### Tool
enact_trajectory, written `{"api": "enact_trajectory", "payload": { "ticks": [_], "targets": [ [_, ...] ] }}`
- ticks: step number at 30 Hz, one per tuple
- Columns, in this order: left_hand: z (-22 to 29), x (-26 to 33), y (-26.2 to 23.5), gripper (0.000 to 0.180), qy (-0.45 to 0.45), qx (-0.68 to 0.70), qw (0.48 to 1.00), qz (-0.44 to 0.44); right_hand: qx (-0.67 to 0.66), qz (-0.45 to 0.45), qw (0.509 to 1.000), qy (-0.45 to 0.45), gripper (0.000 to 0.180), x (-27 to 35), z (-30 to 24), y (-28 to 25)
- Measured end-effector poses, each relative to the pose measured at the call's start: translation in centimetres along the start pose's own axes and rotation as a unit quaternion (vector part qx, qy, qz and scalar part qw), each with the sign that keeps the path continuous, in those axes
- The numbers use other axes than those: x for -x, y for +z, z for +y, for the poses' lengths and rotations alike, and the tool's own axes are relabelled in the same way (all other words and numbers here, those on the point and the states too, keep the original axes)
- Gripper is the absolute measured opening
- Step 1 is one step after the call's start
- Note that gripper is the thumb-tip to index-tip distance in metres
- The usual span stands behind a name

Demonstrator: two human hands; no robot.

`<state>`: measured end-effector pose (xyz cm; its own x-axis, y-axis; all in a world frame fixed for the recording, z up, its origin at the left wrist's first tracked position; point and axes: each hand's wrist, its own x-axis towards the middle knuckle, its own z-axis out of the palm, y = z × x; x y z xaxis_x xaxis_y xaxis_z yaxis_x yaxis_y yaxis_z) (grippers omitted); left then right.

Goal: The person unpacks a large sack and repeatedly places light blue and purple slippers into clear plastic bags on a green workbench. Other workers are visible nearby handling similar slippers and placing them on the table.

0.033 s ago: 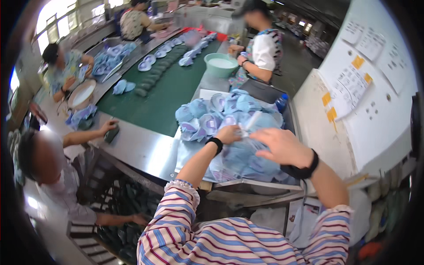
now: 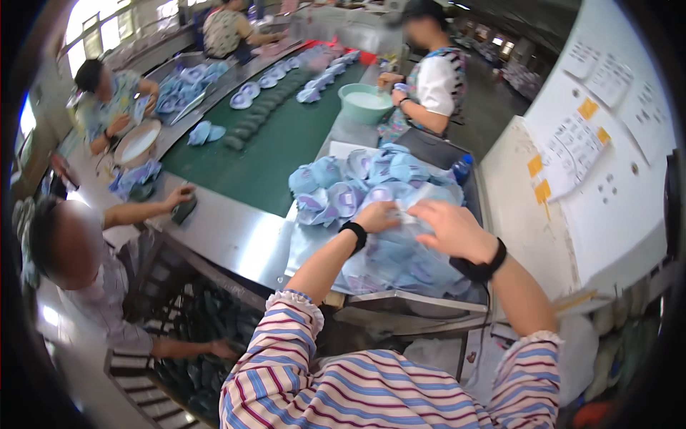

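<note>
While working at the blurred whitish scrap over the heap of pale-blue fabric pieces, best to steady it lightly between left hand and right hand, with fingers curled inward (pinching or merely touching, cannot tell).

Yellow-taped paper on white panel

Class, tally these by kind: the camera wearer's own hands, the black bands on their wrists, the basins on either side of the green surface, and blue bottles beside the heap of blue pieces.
Hands: 2 (left hand, right hand)
Black wristbands: 2
Basins: 2 (green basin, tan basin)
Blue bottle: 1
Total: 7
</note>
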<state>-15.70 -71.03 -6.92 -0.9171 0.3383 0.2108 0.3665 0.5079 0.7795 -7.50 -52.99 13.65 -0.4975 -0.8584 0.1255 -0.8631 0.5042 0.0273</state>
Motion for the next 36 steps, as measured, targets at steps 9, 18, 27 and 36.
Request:
{"api": "enact_trajectory", "payload": {
  "ticks": [9,18,27,36],
  "targets": [
    [10.9,-1.1,-4.4,0.02,0.014,0.19,0.971,0.142,-0.257,0.062,0.961,0.082,0.017,-6.5,15.0,-1.4],
    [17.6,11.9,-16.3,0.024,-0.015,0.18,0.883,0.433,-0.319,0.272,0.906,0.057,0.012,-10.5,19.4,-2.8],
    [16.2,21.3,-19.2,0.018,-0.087,-0.198,0.854,0.474,0.006,-0.182,0.973,-0.139,0.096,-16.1,6.3,23.5],
    [14.2,25.5,-20.2,0.029,-0.184,-0.154,0.794,0.559,0.072,-0.197,0.965,-0.159,0.036,-24.8,-1.6,35.8]
  ]
}}
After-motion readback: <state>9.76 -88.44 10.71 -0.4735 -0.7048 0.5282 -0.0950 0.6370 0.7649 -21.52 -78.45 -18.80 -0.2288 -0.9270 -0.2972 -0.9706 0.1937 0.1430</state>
